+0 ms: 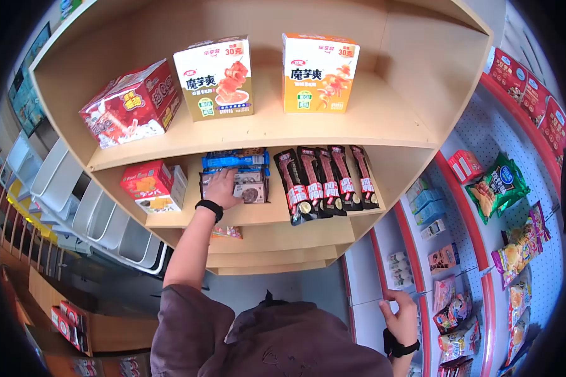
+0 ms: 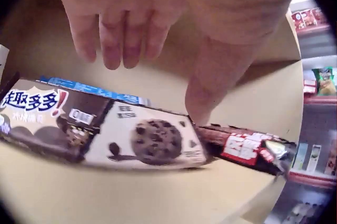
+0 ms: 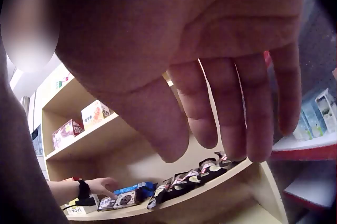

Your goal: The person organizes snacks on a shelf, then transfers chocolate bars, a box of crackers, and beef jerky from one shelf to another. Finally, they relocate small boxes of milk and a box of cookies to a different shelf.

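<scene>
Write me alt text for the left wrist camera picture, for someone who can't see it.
A left hand reaches over a chocolate-chip cookie box lying flat on a wooden shelf, thumb tip at the box's right end, fingers loose above it. A blue pack lies behind the box; dark snack packets lie to its right.

Grey-brown short-sleeved shirt [image 1: 264,345] — black wristbands [image 1: 209,207] on both wrists
</scene>
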### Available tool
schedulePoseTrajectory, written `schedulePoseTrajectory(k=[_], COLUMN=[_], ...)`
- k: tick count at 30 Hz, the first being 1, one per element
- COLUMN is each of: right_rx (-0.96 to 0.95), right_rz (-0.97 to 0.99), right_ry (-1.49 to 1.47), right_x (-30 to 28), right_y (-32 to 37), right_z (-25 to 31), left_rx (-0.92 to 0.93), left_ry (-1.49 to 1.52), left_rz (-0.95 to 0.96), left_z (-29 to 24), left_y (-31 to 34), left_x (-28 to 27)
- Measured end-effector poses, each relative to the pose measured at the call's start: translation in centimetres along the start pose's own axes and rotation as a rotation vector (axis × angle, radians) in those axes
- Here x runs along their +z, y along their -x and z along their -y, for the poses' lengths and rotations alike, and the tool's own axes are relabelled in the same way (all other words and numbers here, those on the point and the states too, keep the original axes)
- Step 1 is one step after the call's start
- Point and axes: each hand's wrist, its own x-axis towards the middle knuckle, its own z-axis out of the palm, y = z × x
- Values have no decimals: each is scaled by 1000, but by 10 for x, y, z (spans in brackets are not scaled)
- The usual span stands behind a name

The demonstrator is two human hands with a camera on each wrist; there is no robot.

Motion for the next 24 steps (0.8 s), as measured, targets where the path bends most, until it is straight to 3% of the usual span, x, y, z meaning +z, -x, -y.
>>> schedulePoseTrajectory(k=[2,9,16,22,24], right_rx=[45,147,95,120,153], right_rz=[21,72,84,76,79], right_ry=[-31,12,44,34,16], right_x=[11,30,31,27,27], right_y=[-5,-2,-13,-7,3], right_z=[10,9,15,21,15], left_rx=[-62,-62,26,63,113], left_ry=[-86,-119,-67,-34,121], left_rz=[176,326,256,175,154], left_z=[15,19,33,18,-1], left_y=[-13,-23,-4,16,27], left_x=[0,-11,6,-8,-22])
